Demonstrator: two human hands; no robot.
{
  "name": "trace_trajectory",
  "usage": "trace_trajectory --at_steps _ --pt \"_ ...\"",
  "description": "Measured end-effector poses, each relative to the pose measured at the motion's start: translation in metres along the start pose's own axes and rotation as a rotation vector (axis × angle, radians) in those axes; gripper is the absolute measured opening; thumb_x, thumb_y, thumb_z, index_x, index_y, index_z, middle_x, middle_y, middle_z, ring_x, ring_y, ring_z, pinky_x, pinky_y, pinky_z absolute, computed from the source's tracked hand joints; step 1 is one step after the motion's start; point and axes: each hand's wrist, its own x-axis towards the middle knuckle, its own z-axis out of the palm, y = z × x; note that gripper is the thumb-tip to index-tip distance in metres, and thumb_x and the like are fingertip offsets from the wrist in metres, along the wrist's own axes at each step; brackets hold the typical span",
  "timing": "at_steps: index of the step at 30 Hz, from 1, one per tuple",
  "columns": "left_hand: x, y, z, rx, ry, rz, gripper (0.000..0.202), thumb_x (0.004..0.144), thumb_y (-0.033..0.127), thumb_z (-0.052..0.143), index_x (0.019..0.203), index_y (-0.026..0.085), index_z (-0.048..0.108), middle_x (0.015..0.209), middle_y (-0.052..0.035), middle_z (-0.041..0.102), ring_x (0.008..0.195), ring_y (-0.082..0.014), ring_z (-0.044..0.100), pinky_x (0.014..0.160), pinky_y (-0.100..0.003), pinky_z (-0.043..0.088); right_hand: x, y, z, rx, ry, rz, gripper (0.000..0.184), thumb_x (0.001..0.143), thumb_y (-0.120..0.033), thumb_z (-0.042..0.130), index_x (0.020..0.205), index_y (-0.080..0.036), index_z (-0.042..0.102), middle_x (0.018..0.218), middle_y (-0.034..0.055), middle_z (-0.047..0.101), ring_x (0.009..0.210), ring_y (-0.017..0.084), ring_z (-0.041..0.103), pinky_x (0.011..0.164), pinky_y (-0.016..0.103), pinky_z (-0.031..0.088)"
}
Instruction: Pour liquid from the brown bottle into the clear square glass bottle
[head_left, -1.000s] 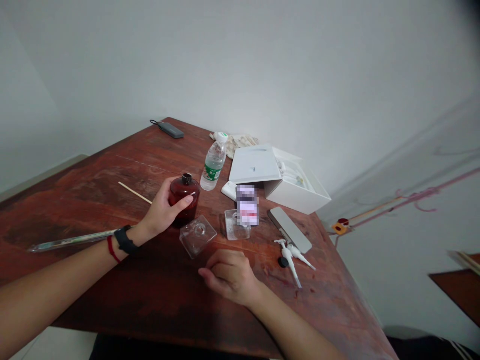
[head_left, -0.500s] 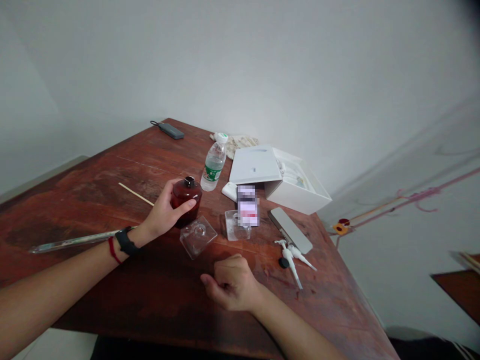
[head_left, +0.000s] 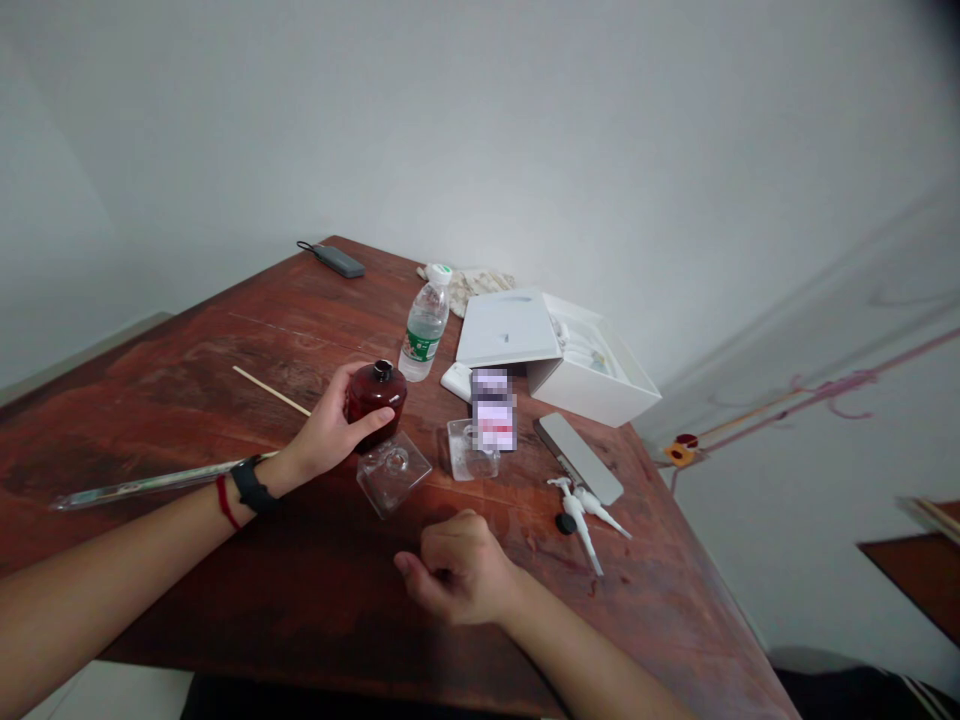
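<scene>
Wood tabletop [head_left: 172, 400] runs across the view, dark red-brown and worn. On the left lies a long clear tube [head_left: 150, 486], and a thin wooden stick [head_left: 270, 390] lies past it. The left hand [head_left: 326, 435] comes in from the left, with a black watch [head_left: 251, 485] and a red string [head_left: 222, 500] on its wrist. Its fingers [head_left: 360, 424] are closed around a dark red bottle [head_left: 376, 398], so the bottle stands upright in that hand. I cannot tell if the bottle touches the tabletop. A clear square bottle [head_left: 394, 475] lies just in front of it. At the back, a gray charger [head_left: 337, 261] with a black cord lies near the far corner. Next come a water bottle [head_left: 424, 325] and a crumpled cloth [head_left: 465, 285]. The right hand [head_left: 457, 572] sits low in the middle, near the clear square bottle. Its fingers [head_left: 442, 545] are curled shut and hold nothing. Further right stand a second clear square bottle [head_left: 469, 450] and a blurred box [head_left: 493, 410]. Past them is a white box [head_left: 592, 385] with its white lid [head_left: 510, 330] tipped open. A flat silver bar [head_left: 577, 458] lies near two white pump tops [head_left: 579, 512] and a small black cap [head_left: 565, 523].
</scene>
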Motion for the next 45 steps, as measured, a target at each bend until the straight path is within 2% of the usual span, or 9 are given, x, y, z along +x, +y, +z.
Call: trace_trajectory --at_steps 6,11,20,30,35,39,45 --pt "0.000 0.001 0.001 -0.005 -0.027 -0.006 0.067 0.086 0.050 0.081 0.138 0.021 0.049 0.140 -0.0149 0.068 0.131 -0.0351 0.069 0.118 -0.054 0.051 -0.001 0.001 0.001 -0.009 -0.028 0.005 0.053 0.106 -0.025 0.051 0.059 -0.026 0.029 0.047 -0.0063 0.042 0.041 0.008 0.034 0.043 0.026 0.025" --pt "0.001 0.004 0.000 0.004 -0.055 -0.004 0.064 0.085 0.045 0.081 0.136 0.022 0.049 0.135 -0.0126 0.071 0.124 -0.0328 0.072 0.115 -0.053 0.054 -0.002 0.004 0.003 -0.017 -0.061 0.011 0.054 0.107 -0.026 0.052 0.057 -0.025 0.031 0.047 -0.0057 0.044 0.041 0.008 0.036 0.043 0.025 0.026" --pt "0.002 0.008 -0.003 0.030 -0.057 0.021 0.065 0.083 0.046 0.083 0.134 0.021 0.051 0.137 -0.0143 0.069 0.129 -0.0355 0.070 0.119 -0.056 0.051 -0.005 0.008 0.003 -0.042 -0.097 0.032 0.053 0.106 -0.027 0.057 0.057 -0.025 0.034 0.050 -0.0053 0.046 0.043 0.009 0.039 0.046 0.026 0.028" --pt "0.003 0.001 -0.005 0.026 -0.025 0.029 0.066 0.087 0.047 0.081 0.138 0.022 0.049 0.144 -0.0158 0.066 0.132 -0.0352 0.069 0.120 -0.056 0.051 -0.001 0.006 0.002 -0.008 -0.134 0.063 0.054 0.105 -0.029 0.056 0.060 -0.026 0.027 0.050 -0.0064 0.043 0.044 0.008 0.036 0.046 0.027 0.025" --pt "0.004 -0.002 -0.005 0.038 0.014 0.041 0.069 0.084 0.050 0.086 0.136 0.022 0.052 0.142 -0.0155 0.067 0.131 -0.0351 0.070 0.118 -0.055 0.052 0.002 0.004 0.002 0.018 -0.119 0.067 0.053 0.105 -0.029 0.054 0.060 -0.025 0.028 0.050 -0.0063 0.042 0.044 0.008 0.035 0.045 0.027 0.023" --pt "0.007 -0.004 -0.007 0.040 0.088 0.069 0.074 0.080 0.061 0.088 0.133 0.022 0.055 0.135 -0.0143 0.071 0.125 -0.0347 0.072 0.113 -0.052 0.056 0.003 0.005 -0.001 0.031 -0.055 0.060 0.050 0.104 -0.028 0.054 0.060 -0.025 0.030 0.049 -0.0066 0.043 0.043 0.008 0.032 0.044 0.027 0.021" --pt "0.018 0.012 -0.027 0.062 0.251 0.167 0.084 0.069 0.074 0.093 0.126 0.021 0.061 0.119 -0.0095 0.073 0.106 -0.0303 0.075 0.098 -0.042 0.061 0.008 0.010 -0.011 0.034 0.111 0.048 0.052 0.104 -0.042 0.057 0.059 -0.025 0.038 0.050 -0.0048 0.048 0.045 0.009 0.040 0.045 0.025 0.028"
